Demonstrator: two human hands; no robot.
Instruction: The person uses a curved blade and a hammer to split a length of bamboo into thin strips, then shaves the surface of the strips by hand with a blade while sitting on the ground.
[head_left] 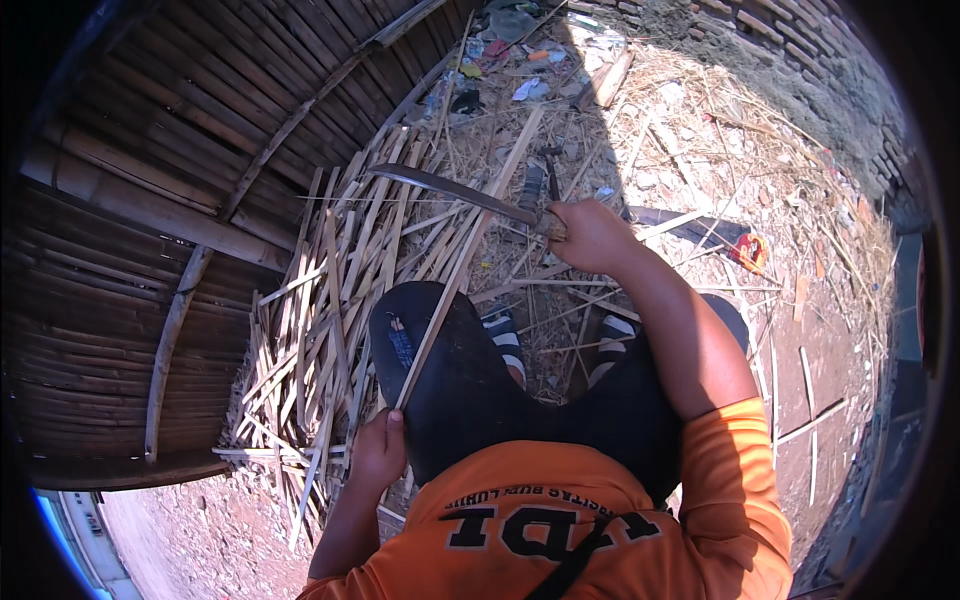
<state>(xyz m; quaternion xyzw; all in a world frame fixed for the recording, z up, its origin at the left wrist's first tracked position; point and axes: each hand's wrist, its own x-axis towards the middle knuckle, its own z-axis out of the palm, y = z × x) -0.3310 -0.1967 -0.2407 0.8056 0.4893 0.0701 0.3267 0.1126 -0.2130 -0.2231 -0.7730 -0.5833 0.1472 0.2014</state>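
My right hand [590, 236] is closed round the wooden handle of a machete [450, 188], its long blade pointing left. The blade lies across a long bamboo strip [446, 300], touching or very near it. At the strip's near end, beside my left thigh, my left hand [380, 447] grips it with the thumb on top. From there the strip slants up and away past my left knee to the far ground. Many loose bamboo strips [345, 260] are heaped on the ground to the left of my legs.
A slatted bamboo wall [150, 260] rises on the left. A handsaw with a red and orange handle [748, 253] lies to the right, near a hammer-like tool [550, 165]. Litter [530, 88] is scattered at the back, and a brick wall [770, 35] stands at far right.
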